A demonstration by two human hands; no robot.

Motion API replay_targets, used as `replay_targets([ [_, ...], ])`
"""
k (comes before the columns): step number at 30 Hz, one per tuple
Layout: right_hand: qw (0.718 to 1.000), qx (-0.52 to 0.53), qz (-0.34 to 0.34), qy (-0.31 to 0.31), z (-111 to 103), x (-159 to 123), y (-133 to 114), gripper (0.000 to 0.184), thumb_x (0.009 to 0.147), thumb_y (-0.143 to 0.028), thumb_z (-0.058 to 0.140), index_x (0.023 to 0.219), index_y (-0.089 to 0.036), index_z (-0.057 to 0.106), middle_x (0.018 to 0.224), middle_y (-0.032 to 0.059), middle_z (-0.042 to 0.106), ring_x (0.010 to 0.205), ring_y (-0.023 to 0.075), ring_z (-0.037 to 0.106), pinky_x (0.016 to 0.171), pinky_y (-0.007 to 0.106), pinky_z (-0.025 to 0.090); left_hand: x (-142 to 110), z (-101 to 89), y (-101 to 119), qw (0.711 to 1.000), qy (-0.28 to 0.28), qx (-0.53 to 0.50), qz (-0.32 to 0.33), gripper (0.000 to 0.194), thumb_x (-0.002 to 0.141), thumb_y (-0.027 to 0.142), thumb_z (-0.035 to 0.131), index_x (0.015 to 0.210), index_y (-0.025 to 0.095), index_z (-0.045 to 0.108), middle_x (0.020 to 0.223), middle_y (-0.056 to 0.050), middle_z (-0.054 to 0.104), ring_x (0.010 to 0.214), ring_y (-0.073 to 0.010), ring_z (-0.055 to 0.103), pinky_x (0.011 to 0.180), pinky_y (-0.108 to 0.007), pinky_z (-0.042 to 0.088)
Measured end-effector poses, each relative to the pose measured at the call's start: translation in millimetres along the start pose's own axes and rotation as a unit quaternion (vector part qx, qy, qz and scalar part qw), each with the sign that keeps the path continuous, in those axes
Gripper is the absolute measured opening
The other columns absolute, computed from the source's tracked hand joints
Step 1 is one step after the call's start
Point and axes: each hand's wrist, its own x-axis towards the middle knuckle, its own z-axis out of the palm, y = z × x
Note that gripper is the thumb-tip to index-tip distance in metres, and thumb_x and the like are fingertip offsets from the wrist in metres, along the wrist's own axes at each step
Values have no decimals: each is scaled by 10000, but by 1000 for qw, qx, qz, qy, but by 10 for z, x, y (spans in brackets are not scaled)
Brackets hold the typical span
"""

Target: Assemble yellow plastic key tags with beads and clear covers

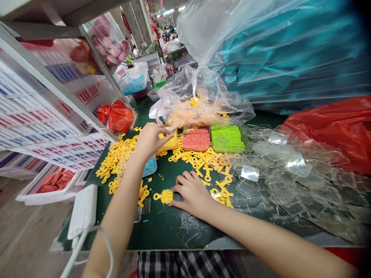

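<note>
Yellow pieces (116,156) litter a green tabletop (162,233) beside racked white crates (31,100).

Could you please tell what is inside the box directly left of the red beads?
Small yellow beads are visible inside. The left hand covers the left part, so what lies there cannot be seen.

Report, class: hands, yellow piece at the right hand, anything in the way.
Left hand at yellow bead tray. Right hand holding yellow piece on table. Loose yellow parts nearby, not covering it.
</note>
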Motion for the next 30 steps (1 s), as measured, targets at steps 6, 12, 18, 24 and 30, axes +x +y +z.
replay_targets([
  [6,999,-13,0,36,28,-11,-3,426,748,-553,728,955,-181,732,934,65,642,961,252,491,840,391,338,-1005,231,403,983,97,-158,2,268,936,379,548,879,193,734,816,-46,678,798,-184,603,741,-319,443],
  [12,998,-8,-42,55,42,-19,1,310,766,-503,736,868,-210,738,872,35,643,886,212,476,786,358,305,-1588,466,189,969,9,-227,-98,281,923,415,551,896,212,744,847,-58,690,824,-198,618,753,-337,487],
  [18,998,0,-33,49,58,-19,5,238,812,-454,712,842,-221,745,870,27,643,872,208,464,768,358,281,-1782,557,105,972,-15,-218,-83,265,929,401,549,965,239,757,827,-53,653,789,-191,577,717,-328,463],
  [24,998,-1,-34,57,93,-26,29,242,856,-455,665,851,-226,743,867,32,643,856,205,457,767,362,278,-1754,667,98,977,-9,-203,-66,262,934,406,546,985,267,762,822,-47,620,801,-192,552,722,-325,430],
  [30,998,-1,-33,62,109,-21,36,235,855,-450,668,840,-227,741,866,27,644,864,205,462,767,358,280,-1753,652,87,980,-21,-190,-62,265,941,411,532,1058,307,745,825,-41,603,804,-193,540,730,-332,416],
])
